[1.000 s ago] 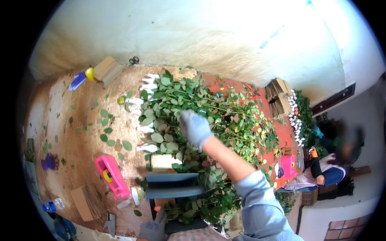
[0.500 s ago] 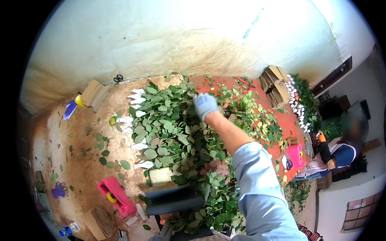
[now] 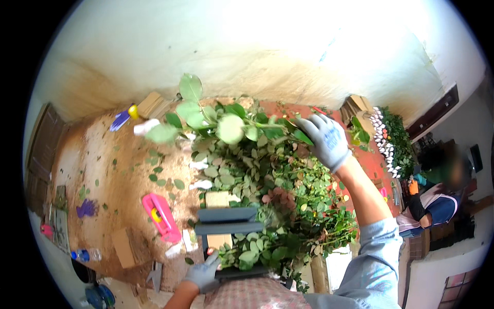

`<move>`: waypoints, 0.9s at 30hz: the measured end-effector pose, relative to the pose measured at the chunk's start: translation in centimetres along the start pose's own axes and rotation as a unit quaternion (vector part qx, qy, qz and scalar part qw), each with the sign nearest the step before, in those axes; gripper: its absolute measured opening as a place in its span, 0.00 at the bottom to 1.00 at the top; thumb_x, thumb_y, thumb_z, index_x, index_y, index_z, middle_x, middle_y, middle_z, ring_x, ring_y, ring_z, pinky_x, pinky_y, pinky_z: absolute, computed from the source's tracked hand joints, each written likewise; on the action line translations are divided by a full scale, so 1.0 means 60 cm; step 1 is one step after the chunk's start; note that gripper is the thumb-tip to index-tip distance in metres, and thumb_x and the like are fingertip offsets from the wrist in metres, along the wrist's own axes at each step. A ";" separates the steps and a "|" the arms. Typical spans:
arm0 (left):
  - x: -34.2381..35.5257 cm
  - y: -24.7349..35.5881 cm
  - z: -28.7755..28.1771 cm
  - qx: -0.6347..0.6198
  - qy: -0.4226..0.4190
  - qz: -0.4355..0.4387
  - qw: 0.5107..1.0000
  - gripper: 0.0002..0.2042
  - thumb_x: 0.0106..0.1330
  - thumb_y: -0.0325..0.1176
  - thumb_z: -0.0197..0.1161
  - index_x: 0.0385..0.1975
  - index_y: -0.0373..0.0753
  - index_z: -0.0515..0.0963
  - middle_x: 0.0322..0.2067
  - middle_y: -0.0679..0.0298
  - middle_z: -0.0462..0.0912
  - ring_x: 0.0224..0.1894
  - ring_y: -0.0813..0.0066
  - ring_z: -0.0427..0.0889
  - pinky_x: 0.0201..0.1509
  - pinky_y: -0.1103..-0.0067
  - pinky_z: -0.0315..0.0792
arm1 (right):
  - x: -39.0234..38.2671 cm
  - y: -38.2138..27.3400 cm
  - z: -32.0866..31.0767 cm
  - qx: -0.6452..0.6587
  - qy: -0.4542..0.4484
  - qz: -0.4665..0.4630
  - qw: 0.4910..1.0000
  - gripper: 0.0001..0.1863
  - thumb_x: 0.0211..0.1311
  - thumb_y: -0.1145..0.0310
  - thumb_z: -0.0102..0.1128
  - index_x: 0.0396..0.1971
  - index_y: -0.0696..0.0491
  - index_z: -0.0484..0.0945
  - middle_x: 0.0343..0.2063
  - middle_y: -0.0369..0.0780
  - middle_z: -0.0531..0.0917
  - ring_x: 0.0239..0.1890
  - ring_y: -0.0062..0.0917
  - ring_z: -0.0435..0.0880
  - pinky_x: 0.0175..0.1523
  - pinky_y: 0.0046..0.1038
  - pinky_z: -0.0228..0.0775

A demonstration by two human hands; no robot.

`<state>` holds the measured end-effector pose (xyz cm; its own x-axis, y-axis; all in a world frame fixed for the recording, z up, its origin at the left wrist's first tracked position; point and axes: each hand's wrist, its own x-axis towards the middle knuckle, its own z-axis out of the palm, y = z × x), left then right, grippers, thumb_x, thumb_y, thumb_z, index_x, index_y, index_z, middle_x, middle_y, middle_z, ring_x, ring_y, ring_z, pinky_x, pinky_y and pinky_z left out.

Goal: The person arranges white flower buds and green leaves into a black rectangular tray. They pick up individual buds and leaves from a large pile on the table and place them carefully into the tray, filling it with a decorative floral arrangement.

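Note:
My right hand [image 3: 325, 140], in a pale grey glove, is closed around a long leafy stem [image 3: 262, 125], raised over the table. The stem reaches left to a white-wrapped bud [image 3: 146, 127]. Below it lies a heap of green leafy stems [image 3: 242, 177], several with white-wrapped heads [image 3: 200, 184] pointing left. My gloved left hand [image 3: 205, 274] rests low beside a dark grey padded stand [image 3: 229, 227], fingers stretched toward leaves [image 3: 252, 255] lying in it. Part of those fingers is hidden by the leaves and stand edge.
On the left lie a pink tape dispenser [image 3: 162, 219], cardboard [image 3: 129, 247], a purple glove [image 3: 87, 208] and a bottle [image 3: 86, 255]. Cardboard pieces [image 3: 357, 110] and wrapped flowers [image 3: 383, 141] stand at right, near another person [image 3: 429, 206]. A wall [image 3: 231, 51] bounds the back.
My right hand has moved right and lifted a leafy stem with a white-wrapped bud off the heap. My left hand now shows more fully beside the stand. The view has shifted.

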<state>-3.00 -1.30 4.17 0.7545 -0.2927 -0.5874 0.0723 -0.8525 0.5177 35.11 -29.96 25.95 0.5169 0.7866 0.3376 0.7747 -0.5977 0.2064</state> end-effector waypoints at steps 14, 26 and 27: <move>-0.008 0.020 -0.002 0.053 0.024 -0.013 0.998 0.34 0.65 0.49 0.61 0.71 0.45 0.66 0.77 0.62 0.56 0.63 0.51 0.77 0.67 0.64 0.70 | -0.057 -0.028 0.108 0.065 0.057 0.145 0.986 0.15 0.57 0.73 0.59 0.46 0.49 0.79 0.46 0.45 0.81 0.52 0.41 0.80 0.54 0.41 0.74; -0.017 0.000 0.022 0.050 0.063 -0.004 0.997 0.29 0.65 0.49 0.62 0.65 0.45 0.70 0.75 0.59 0.59 0.59 0.47 0.79 0.62 0.60 0.74 | -0.041 -0.047 -0.007 0.027 0.209 0.103 0.972 0.23 0.49 0.80 0.60 0.49 0.51 0.80 0.45 0.42 0.82 0.50 0.42 0.78 0.56 0.40 0.72; -0.015 0.002 0.026 0.040 0.065 -0.010 0.997 0.29 0.65 0.49 0.62 0.65 0.45 0.70 0.75 0.58 0.59 0.59 0.47 0.79 0.62 0.59 0.74 | -0.042 -0.045 -0.014 0.010 0.238 0.094 0.967 0.24 0.48 0.81 0.60 0.49 0.51 0.79 0.46 0.42 0.81 0.50 0.42 0.78 0.57 0.40 0.72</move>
<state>-4.69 -1.83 3.79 0.8325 -0.2210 -0.5080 0.0399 -0.8906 0.4529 31.41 -30.45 25.28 0.4272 0.5009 0.7528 0.6930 -0.7161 0.0832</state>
